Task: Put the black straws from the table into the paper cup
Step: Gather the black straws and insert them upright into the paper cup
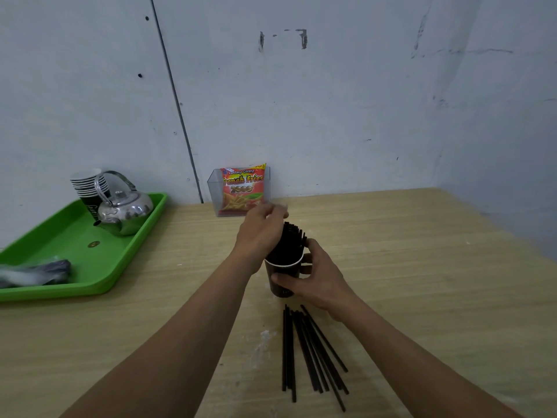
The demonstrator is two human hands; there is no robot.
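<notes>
Right hand point(313, 279) grips dark white-rimmed paper cup point(280, 268) mid wooden table point(422, 267). Thin black plastic straws point(289, 242) stand bundled inside; loose black straws point(310, 351) lie nearer (fanned). Left hand point(260, 233) against bundle, fingertips blurred, grip unclear.

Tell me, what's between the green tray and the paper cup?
The head view shows bare wooden table between the green tray and the paper cup, crossed by the person's forearm, with the left hand at the straws in it.
</notes>
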